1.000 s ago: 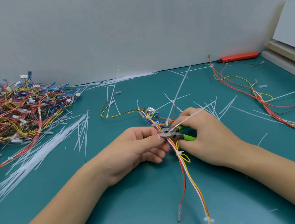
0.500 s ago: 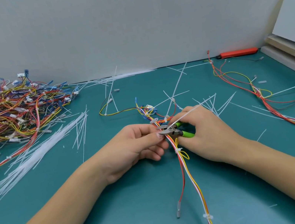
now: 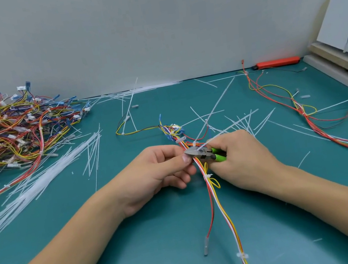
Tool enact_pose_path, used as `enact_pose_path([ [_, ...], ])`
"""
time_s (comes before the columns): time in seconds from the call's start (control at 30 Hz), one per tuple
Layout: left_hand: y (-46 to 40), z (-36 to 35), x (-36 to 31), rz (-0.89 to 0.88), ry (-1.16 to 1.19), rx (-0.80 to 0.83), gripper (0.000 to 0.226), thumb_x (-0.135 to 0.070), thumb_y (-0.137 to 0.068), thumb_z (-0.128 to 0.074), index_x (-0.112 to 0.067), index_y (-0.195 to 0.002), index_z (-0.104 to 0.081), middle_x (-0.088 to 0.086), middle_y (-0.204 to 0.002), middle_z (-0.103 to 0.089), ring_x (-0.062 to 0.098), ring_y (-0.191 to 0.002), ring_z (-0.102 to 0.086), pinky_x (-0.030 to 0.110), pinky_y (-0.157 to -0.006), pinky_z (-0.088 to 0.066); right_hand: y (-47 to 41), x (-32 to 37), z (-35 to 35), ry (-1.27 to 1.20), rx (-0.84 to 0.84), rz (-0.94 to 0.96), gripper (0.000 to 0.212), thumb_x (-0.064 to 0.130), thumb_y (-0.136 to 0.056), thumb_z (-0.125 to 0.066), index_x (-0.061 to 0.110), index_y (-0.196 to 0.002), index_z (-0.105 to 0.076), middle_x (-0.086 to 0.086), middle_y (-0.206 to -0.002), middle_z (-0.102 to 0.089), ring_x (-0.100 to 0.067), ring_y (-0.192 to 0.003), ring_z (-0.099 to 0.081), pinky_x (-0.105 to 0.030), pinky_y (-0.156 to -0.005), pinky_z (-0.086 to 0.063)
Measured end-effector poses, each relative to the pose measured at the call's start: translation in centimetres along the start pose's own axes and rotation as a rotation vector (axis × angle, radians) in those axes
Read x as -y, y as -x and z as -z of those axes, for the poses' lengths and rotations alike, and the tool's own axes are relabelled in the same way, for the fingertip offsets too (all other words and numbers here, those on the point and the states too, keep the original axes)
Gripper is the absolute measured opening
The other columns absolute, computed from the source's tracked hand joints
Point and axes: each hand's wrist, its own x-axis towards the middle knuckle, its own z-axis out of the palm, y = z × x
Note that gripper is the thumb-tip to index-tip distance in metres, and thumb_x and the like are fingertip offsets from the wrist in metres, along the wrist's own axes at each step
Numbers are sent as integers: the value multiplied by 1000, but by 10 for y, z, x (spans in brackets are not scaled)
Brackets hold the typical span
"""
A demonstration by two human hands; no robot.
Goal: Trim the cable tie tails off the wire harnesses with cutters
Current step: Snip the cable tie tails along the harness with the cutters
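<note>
Currently the left hand (image 3: 161,171) pinches the wire harness (image 3: 217,203) at desk centre, while the right hand (image 3: 239,157) grips the green-handled cutters (image 3: 204,153), jaws nearly closed beside a long tie tail (image 3: 221,134). Judged progress: partial. Nearer ties (image 3: 207,176) look trimmed; the right-side harness (image 3: 303,110) shows untrimmed tails, and the far-left pile (image 3: 7,134) is unclear. Open desk (image 3: 165,248) lies near the person; cut tails (image 3: 44,176) litter the left.
</note>
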Motion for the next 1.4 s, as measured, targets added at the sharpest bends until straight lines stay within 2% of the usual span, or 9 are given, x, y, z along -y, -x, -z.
enact_pose_path([
  [0.2,1,0,-1,9,16,-4,11,-21,-94,-68,-14,-86,-70,9,-89,-71,14,-72,-63,22,-66,-55,-1,0,1,-47,1,41,23,37,-75,-51,22,-79,-69,1,-70,-61,-17,-70,-54,-39,-66,-50],
  [0.33,0,-1,0,16,29,-24,11,-21,-93,-68,-12,-86,-69,11,-88,-70,14,-69,-63,22,-64,-55,-4,1,4,-103,-1,102,16,29,-78,-60,30,-85,-74,7,-80,-67,-15,-85,-61,-40,-77,-51],
  [0.43,-1,-2,-1,25,32,-41,11,-22,-92,-69,-15,-83,-71,12,-87,-70,15,-68,-63,22,-63,-56,-4,-1,4,-35,1,110,18,34,-78,-60,32,-90,-73,8,-84,-66,-17,-91,-58,-41,-82,-49],
  [0.7,0,-4,-2,32,19,-61,12,-23,-90,-69,-17,-80,-72,11,-85,-70,14,-66,-63,22,-62,-55,-4,-1,5,-23,5,118,25,34,-81,-60,35,-100,-75,8,-89,-68,-18,-95,-59,-40,-85,-50],
  [0.9,-1,-3,-1,28,13,-61,12,-23,-91,-68,-12,-86,-69,11,-85,-70,14,-66,-63,22,-62,-55,-3,0,6,-43,5,102,31,37,-78,-56,33,-101,-77,8,-89,-68,-15,-95,-59,-39,-86,-50],
  [1.1,0,-4,-1,25,3,-59,13,-24,-91,-68,-13,-84,-70,11,-85,-70,14,-67,-63,22,-62,-55,-3,2,6,-52,8,99,23,31,-78,-58,30,-93,-76,6,-82,-65,-15,-89,-58,-36,-81,-49],
  [1.17,0,-4,-2,23,-1,-58,15,-24,-91,-68,-9,-88,-68,11,-86,-70,14,-67,-63,22,-62,-55,-3,1,5,-45,1,99,17,31,-78,-57,23,-81,-71,3,-72,-60,-16,-76,-54,-37,-71,-49],
  [1.27,1,-4,-2,16,-9,-47,13,-25,-92,-67,-14,-85,-70,10,-86,-69,15,-69,-62,22,-63,-54,-2,1,3,-8,-30,58,22,38,-76,-52,18,-74,-63,-4,-62,-52,-21,-63,-44,-33,-54,-40],
  [1.4,2,-5,-3,14,-7,-35,14,-25,-93,-67,-16,-84,-72,10,-86,-70,15,-70,-62,22,-64,-54,-1,1,2,6,-27,52,26,42,-74,-48,22,-75,-64,-3,-61,-52,-22,-61,-44,-34,-55,-43],
])
